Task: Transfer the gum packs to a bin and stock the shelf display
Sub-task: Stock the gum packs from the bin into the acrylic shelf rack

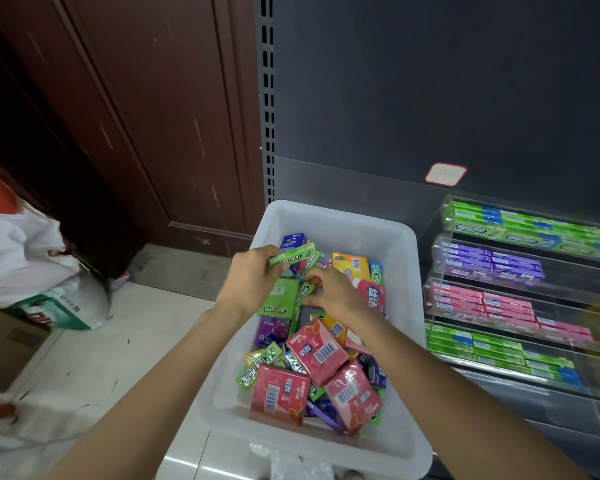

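In the head view, over the bin:
Bin: white plastic tub, beside the shelf display, its floor covered by a loose heap of gum packs.
Left hand: above the far left part of the bin, fingers curled round green sticks marked Doublemint, lifted clear of the heap.
Right hand: just beside the left hand, low over the heap, fingertips bent down among the packs near another green stick; whether this grip pinches it or only touches it cannot be told.
Green box: flat Doublemint pack lying under the left hand.
Pink boxes: three, barcodes up, piled at the near end of the bin.
Orange box: at the far end, right of the hands.
Purple box: lies between the green box and the pink boxes.
Display: clear stepped rack on the right, four tiers filled with gum sticks laid lengthways: green on top, then purple, pink, and green at the bottom.
Back panel: dark grey, with a small red-edged label.
Door: dark brown wood, left of the shelf upright.
Bag: white plastic, on the tiled floor at the left.
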Demonstrator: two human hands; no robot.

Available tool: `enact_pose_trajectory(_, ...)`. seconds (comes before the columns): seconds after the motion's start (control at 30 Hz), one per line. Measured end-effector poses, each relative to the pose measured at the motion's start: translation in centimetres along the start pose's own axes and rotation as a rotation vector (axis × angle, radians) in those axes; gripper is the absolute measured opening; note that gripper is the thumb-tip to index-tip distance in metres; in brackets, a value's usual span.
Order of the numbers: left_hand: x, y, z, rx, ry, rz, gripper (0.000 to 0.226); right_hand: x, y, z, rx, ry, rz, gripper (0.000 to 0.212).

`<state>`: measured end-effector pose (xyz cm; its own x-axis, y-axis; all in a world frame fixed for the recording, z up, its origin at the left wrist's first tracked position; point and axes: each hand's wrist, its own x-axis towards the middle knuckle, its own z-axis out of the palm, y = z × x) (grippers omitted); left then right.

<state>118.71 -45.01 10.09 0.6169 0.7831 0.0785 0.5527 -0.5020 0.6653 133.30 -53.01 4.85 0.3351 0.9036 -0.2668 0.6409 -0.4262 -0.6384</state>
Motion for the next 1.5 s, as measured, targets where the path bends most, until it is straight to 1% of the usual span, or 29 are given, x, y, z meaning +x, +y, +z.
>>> enact_pose_trajectory(0.1, 0.0, -0.4, -0.5, -0.016, 0.006, -0.010, 0.016, 0.7, -0.2, 0.5, -0.062, -0.006, 0.043, 0.050)
enact_pose_trajectory(0.2, 0.0, -0.6, -0.7, -0.026, 0.006, -0.017, 0.015, 0.8, -0.3, 0.8, -0.048, -0.016, 0.065, 0.050)
enact_pose_trajectory(0.4, -0.2, -0.9, -1.2, -0.034, -0.022, -0.001, 0.015, 0.7, -0.5, 1.0, -0.078, -0.018, 0.029, 0.041)
enact_pose_trajectory(0.47, -0.4, -1.0, -1.6, -0.030, -0.018, 0.008, 0.015, 0.6, -0.7, 1.1, -0.050, -0.023, 0.037, 0.039)
enact_pose_trajectory(0.6, -0.7, -1.3, -2.1, -0.037, -0.015, 0.017, 0.016, 0.1, -1.0, 1.2, 0.009, -0.024, 0.059, 0.042)
enact_pose_trajectory(0.83, -1.3, -1.6, -2.3, -0.058, -0.026, 0.015, 0.017, -1.1, -0.3, 1.2, 0.001, -0.025, 0.026, 0.033)
enact_pose_trajectory(0.97, -1.5, -1.6, -2.6, -0.074, -0.039, 0.014, 0.016, -1.8, -0.7, -0.1, 0.147, -0.007, 0.064, 0.025)
enact_pose_trajectory(1.03, -1.5, -1.5, -2.8, -0.090, -0.041, 0.011, 0.015, -2.4, -0.8, -1.0, 0.254, 0.058, 0.078, 0.022)
enact_pose_trajectory(1.13, -1.4, -0.6, -3.0, -0.159, -0.034, 0.007, 0.011, -4.0, -1.2, -2.5, 0.596, 0.125, 0.104, 0.019)
enact_pose_trajectory(1.2, -1.3, 0.7, -3.0, -0.191, -0.035, 0.030, 0.008, -5.1, -1.5, -3.7, 0.756, 0.165, 0.101, 0.021)
enact_pose_trajectory(1.27, -1.3, 2.2, -2.9, -0.222, -0.038, 0.068, 0.007, -6.1, -2.0, -5.0, 0.851, 0.246, 0.083, 0.023)
enact_pose_trajectory(1.4, -1.6, 5.3, -2.2, -0.241, -0.055, 0.138, 0.007, -8.1, -2.2, -7.2, 1.008, 0.413, 0.120, 0.015)
enact_pose_trajectory(1.5, -2.1, 8.0, -0.9, -0.276, -0.073, 0.151, 0.004, -10.2, -1.1, -8.9, 1.039, 0.467, 0.133, 0.018)
